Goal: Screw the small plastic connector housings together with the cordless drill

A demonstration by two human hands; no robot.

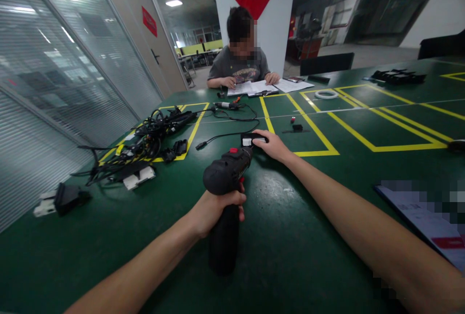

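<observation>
My left hand (218, 211) is closed around the grip of a black cordless drill (224, 173), which has red accents. The drill stands over the green table mat (276, 251), its lower end reaching toward me. My right hand (271, 145) is just beyond the drill, with its fingers on a small black device with a white label (248, 141). The device is partly covered by those fingers. A thin black cable (232, 134) with a small plug lies just left of it.
A tangle of black cables (145, 142) with white connectors lies on the left. A seated person (240, 57) handles papers (250, 88) at the far edge. A white tape ring (326, 94), black parts (397, 76) and a blurred document (425, 217) lie on the right. Glass partitions run along the left.
</observation>
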